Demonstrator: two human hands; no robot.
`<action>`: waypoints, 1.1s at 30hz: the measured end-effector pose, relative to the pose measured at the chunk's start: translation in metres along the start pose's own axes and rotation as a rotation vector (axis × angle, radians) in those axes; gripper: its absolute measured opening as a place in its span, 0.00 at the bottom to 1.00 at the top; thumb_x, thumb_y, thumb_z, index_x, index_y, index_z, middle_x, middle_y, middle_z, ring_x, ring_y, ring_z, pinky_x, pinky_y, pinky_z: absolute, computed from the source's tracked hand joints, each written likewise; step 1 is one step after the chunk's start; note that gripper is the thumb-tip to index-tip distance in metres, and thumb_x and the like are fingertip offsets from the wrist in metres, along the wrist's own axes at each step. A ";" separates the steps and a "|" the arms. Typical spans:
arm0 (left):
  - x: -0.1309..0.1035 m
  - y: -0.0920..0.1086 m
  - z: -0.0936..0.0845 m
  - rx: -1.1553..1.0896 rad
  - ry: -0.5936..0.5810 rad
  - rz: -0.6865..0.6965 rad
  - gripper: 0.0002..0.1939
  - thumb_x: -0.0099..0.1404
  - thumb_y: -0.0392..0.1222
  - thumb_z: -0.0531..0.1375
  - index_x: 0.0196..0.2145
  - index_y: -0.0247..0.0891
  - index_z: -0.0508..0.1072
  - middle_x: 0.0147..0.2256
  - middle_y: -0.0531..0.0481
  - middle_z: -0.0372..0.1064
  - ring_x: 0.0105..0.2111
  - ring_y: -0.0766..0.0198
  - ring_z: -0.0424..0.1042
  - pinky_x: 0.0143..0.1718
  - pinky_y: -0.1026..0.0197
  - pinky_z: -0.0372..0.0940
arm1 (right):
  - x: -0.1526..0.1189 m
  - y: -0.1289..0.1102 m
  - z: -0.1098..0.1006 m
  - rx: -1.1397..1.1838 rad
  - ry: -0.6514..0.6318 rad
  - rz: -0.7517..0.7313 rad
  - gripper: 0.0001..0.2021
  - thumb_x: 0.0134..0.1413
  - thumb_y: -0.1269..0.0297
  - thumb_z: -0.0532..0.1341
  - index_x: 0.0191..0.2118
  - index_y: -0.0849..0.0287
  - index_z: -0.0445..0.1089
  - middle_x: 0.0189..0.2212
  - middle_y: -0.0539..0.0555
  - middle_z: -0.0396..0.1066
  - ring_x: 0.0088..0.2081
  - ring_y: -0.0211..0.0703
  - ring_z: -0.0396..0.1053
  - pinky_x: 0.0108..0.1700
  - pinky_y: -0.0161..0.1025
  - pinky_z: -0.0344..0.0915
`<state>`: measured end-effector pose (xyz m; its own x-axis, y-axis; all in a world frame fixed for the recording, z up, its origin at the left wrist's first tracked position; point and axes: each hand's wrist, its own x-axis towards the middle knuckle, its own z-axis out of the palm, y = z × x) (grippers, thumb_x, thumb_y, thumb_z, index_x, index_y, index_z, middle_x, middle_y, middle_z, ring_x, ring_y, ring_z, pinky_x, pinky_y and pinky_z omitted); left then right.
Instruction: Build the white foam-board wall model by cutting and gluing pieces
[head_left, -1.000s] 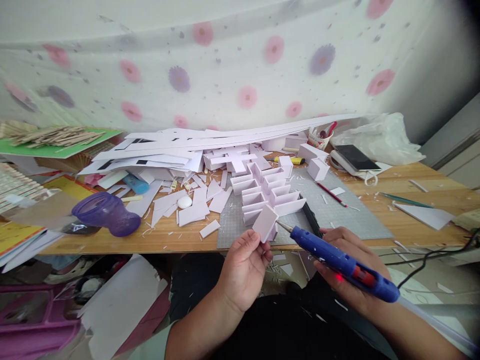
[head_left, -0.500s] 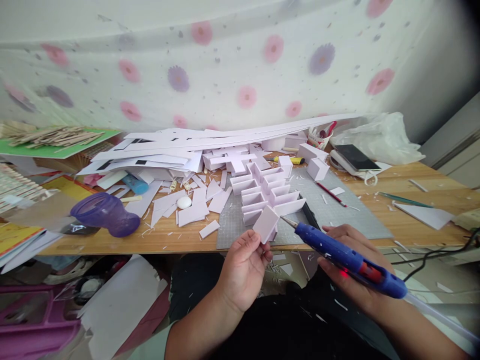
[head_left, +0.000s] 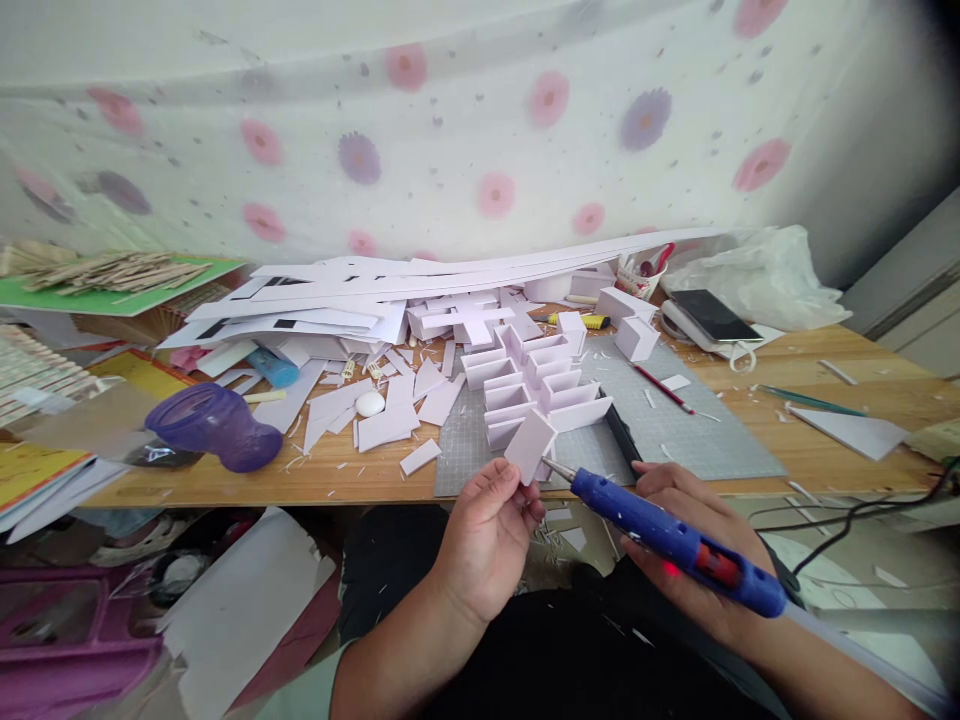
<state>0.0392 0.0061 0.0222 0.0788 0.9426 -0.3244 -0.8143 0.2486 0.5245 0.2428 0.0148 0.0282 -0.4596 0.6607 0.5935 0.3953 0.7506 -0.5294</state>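
Between the thumb and fingers of my left hand (head_left: 491, 530) is a small white foam board piece (head_left: 530, 447), tilted up at the table's front edge. My right hand (head_left: 686, 540) is wrapped round a blue hot glue gun (head_left: 660, 535), with a glue stick out of its back end and a red light glowing on its side. The gun's metal nozzle points left and meets or nearly meets the right edge of the piece. Just behind stands a white foam board model (head_left: 536, 375) of upright walls on the grey cutting mat (head_left: 697, 430).
Foam board scraps (head_left: 390, 425) and a purple boot-shaped cup (head_left: 217, 425) lie left. Long white sheets (head_left: 315, 300) are stacked behind. A black tool (head_left: 619, 430), a red pencil (head_left: 664, 388), a yellow cutter (head_left: 596, 321) and a phone (head_left: 716, 315) are rightward.
My right hand has brought the glue gun left and slightly down, so its nozzle has slid lower along the piece's right edge. My left hand has barely moved.
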 end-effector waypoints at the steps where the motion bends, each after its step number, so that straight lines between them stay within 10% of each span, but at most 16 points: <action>1: 0.000 0.000 0.000 -0.003 0.002 0.001 0.10 0.54 0.38 0.67 0.25 0.36 0.68 0.27 0.52 0.66 0.29 0.68 0.66 0.32 0.65 0.62 | -0.001 0.000 0.001 0.003 -0.011 -0.002 0.05 0.53 0.72 0.59 0.34 0.55 0.64 0.25 0.49 0.63 0.31 0.43 0.67 0.52 0.54 0.65; 33: 0.000 0.001 0.002 0.005 0.002 -0.005 0.10 0.53 0.37 0.68 0.26 0.36 0.68 0.27 0.53 0.66 0.29 0.69 0.66 0.32 0.65 0.61 | 0.007 0.000 -0.007 -0.061 0.060 -0.017 0.05 0.52 0.71 0.59 0.33 0.54 0.64 0.26 0.49 0.64 0.30 0.42 0.67 0.50 0.51 0.66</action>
<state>0.0394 0.0070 0.0247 0.0819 0.9408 -0.3290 -0.8110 0.2548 0.5266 0.2452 0.0194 0.0368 -0.4190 0.6454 0.6386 0.4359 0.7600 -0.4821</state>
